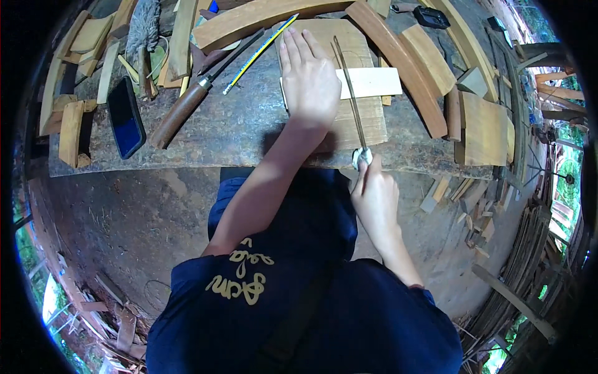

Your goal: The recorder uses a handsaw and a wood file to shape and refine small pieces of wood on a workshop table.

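My left hand (309, 84) lies flat, fingers stretched out, pressing on a brown wooden board (364, 124) and on the left end of a flat white strip (379, 82). My right hand (378, 194) is closed around the white grip of a long thin metal tool (353, 103); its exact kind I cannot tell. The tool's narrow shaft points away from me and crosses over the strip, just right of my left hand. Left of that hand lies a yellow, blue and white pencil (260, 55). Beyond it rests a narrow metal tool with a brown wooden handle (180, 113).
A black phone (126, 118) and a grey brush (144, 28) lie on the workbench (224, 143) at left. Curved wooden pieces (398, 68) border the board. At right are wood blocks (484, 128) and a black object (431, 17). Offcuts (476, 212) litter the ground.
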Motion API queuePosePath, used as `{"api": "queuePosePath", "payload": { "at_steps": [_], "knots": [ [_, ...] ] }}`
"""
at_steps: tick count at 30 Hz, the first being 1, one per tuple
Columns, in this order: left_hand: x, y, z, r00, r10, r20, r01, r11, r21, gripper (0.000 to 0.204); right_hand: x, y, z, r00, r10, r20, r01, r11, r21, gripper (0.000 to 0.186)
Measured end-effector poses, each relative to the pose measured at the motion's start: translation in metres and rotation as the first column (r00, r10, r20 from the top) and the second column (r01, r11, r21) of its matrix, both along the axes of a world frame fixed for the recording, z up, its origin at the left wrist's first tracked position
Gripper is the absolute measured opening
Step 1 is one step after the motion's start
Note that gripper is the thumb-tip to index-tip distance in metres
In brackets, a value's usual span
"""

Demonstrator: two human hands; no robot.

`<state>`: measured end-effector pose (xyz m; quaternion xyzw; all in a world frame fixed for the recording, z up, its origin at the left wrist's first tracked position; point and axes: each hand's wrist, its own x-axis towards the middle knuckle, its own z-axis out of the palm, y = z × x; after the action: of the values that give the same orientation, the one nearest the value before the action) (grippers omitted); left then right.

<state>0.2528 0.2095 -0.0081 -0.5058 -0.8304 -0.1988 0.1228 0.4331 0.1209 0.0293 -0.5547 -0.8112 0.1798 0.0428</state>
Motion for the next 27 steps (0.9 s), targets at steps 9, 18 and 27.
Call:
{"api": "queuePosePath", "payload": {
  "at_steps": [9, 18, 27],
  "knots": [
    [-0.002, 0.001, 0.000, 1.000, 0.005, -0.024, -0.005, 1.000, -0.003, 0.065, 0.005, -0.012, 0.004, 0.999, -0.013, 0.039, 0.013, 1.000, 0.011, 0.019],
    [-0.001, 0.002, 0.000, 1.000, -0.010, -0.018, 0.010, 1.000, 0.003, 0.064, 0.009, -0.006, 0.002, 1.000, -0.022, 0.013, 0.022, 1.000, -0.002, 0.021],
    [-0.002, 0.001, 0.001, 1.000, -0.005, -0.018, 0.005, 1.000, 0.006, 0.062, 0.011, -0.022, 0.007, 0.998, -0.026, 0.062, 0.026, 1.000, 0.003, 0.022]
  ]
}}
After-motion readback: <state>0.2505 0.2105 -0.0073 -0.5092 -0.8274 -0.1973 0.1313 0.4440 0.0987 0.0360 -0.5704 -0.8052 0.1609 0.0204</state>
